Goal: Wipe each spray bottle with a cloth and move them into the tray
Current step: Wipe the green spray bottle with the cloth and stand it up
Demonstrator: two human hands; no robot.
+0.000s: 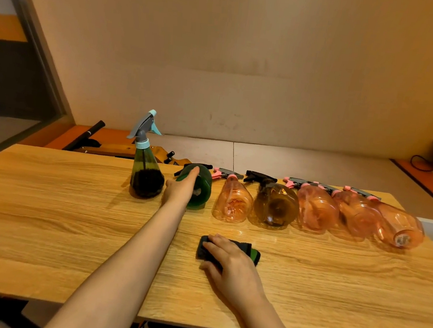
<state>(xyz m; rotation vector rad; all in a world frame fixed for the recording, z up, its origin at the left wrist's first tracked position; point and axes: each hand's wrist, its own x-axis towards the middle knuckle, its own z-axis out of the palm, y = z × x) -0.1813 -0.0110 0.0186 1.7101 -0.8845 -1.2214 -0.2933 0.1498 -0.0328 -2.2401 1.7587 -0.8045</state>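
Nearest, the right hand (228, 262) rests on a dark folded cloth (243, 249) on the wooden table (42, 211), fingers curled over its near edge as if gathering it. Ahead and to its left, the left hand (181, 187) reaches out at full arm's length and wraps the green spray bottle (201, 189) lying on its side. Just left of that hand stands an upright teal-topped spray bottle (145, 172); a clumsy lift could knock it over. Right of the hand, five more bottles lie in a row, starting with a pink spray bottle (232, 202). No tray is visible.
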